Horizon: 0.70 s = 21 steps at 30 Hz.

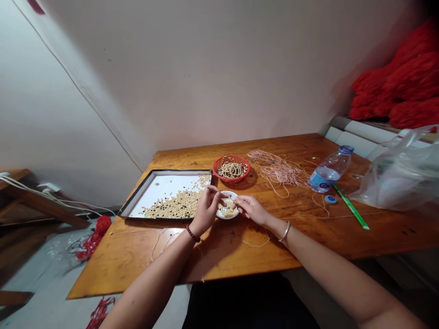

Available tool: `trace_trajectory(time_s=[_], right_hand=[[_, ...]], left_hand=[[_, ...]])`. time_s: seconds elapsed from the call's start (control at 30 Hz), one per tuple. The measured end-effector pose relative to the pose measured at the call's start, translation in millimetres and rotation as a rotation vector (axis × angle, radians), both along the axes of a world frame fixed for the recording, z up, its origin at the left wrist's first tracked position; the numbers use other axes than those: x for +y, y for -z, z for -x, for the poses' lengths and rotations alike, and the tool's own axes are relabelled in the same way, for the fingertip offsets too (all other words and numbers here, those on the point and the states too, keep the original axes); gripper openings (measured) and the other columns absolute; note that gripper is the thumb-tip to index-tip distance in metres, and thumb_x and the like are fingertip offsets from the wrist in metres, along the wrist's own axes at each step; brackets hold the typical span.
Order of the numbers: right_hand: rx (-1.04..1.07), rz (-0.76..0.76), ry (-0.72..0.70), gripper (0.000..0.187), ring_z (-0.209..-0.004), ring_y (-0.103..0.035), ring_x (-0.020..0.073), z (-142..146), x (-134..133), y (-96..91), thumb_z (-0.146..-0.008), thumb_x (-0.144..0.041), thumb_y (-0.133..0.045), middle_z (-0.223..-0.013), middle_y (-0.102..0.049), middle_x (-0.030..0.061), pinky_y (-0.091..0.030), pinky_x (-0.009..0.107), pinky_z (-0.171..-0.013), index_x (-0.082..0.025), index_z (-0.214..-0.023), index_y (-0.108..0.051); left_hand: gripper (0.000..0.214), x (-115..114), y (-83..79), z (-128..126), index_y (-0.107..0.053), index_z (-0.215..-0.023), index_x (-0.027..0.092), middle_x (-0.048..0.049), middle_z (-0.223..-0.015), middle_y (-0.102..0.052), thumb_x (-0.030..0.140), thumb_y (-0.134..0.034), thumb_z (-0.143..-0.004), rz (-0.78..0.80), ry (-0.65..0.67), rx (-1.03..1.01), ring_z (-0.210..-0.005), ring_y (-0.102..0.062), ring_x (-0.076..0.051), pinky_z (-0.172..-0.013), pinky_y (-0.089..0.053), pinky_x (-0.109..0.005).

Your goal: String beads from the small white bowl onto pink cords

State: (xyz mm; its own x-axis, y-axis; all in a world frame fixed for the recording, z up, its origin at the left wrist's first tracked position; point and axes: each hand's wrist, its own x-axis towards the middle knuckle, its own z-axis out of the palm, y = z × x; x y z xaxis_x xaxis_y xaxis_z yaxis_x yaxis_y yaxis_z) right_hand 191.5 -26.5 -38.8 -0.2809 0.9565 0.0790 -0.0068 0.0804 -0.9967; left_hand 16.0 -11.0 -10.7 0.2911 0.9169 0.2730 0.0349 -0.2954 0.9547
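Observation:
My left hand (207, 206) is over the left rim of a small white dish (233, 195), its thumb and fingers drawn together. Facing it across the dish, my right hand (251, 209) has its fingertips in a pinch. Whatever either hand pinches is too small to make out. Several pale beads (227, 211) lie in the dish, with a few green ones among them. Left of the dish, a black-rimmed white tray (168, 179) holds many loose cream and dark beads (178, 204), partly hidden by my left hand.
Behind the dish, a red basket (222, 177) holds beaded strings (233, 169). Pink cord (279, 169) lies tangled to its right. Farther right are a water bottle (329, 170), its blue cap (330, 199), a green strip (351, 208) and a plastic bag (391, 178).

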Motion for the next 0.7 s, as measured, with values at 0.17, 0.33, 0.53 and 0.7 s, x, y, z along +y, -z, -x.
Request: trace_trajectory(time_s=[0.17,0.33,0.53,0.7], right_hand=[[-0.006,0.029,-0.002,0.05,-0.038,-0.035,0.0066,-2.4,1.3,-0.5,-0.082,-0.062,-0.045,-0.052,-0.045,-0.0043,-0.024,0.022,-0.038,-0.015,-0.076,-0.06],[0.005,0.01,0.054,0.047,-0.041,-0.032,0.0071,-2.3,3.9,2.6,-0.08,-0.062,-0.05,-0.05,-0.041,-0.0052,-0.024,0.022,-0.041,-0.017,-0.068,-0.056],[-0.012,-0.118,0.132,0.045,-0.057,-0.043,0.0114,-2.9,4.5,-2.0,-0.08,-0.059,-0.052,-0.06,-0.051,-0.0006,-0.035,0.025,-0.057,-0.016,-0.072,-0.061],[-0.042,-0.189,0.169,0.039,-0.067,-0.05,0.0138,-5.7,5.1,-6.2,-0.081,-0.052,-0.054,-0.067,-0.058,0.0018,-0.039,0.026,-0.066,-0.016,-0.068,-0.06]], left_hand=[[0.036,6.8,-2.1,1.9,-0.037,-0.091,0.02,-0.0054,-0.084,-0.071,0.05,-0.056,-0.084,0.1,-0.049,-0.08,-0.061,-0.063,-0.011,-0.05,-0.038,-0.019],[0.037,9.5,-4.3,4.9,-0.04,-0.09,0.02,-0.0048,-0.084,-0.071,0.051,-0.059,-0.081,0.131,-0.124,-0.137,-0.061,-0.062,-0.011,-0.051,-0.04,-0.019],[0.038,10.5,-5.3,7.2,-0.041,-0.09,0.02,-0.0051,-0.085,-0.071,0.05,-0.061,-0.08,0.158,-0.143,-0.187,-0.06,-0.061,-0.01,-0.051,-0.04,-0.019],[0.037,8.4,-7.8,5.3,-0.042,-0.089,0.02,-0.0049,-0.083,-0.071,0.05,-0.062,-0.08,0.154,-0.192,-0.211,-0.059,-0.06,-0.01,-0.05,-0.038,-0.018]])
